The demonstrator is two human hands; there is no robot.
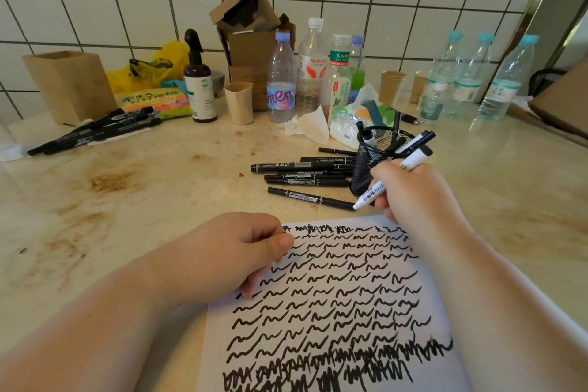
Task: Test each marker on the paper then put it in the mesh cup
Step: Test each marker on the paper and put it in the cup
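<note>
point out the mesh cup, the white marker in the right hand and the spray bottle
mesh cup [366,169], head view, on its black mesh wall
white marker [370,196], head view, on its printed barrel near the tip
spray bottle [199,89], head view, on its dark body

"TWIN MARKER" printed on black marker [310,198] lying beside mesh cup [370,165]; "deli" on thicker black marker [299,165]; "men" in large letters on purple-capped bottle [281,79]; "东方" on green-labelled bottle [339,73]; red brand on white-capped bottle [312,64], illegible.
</note>
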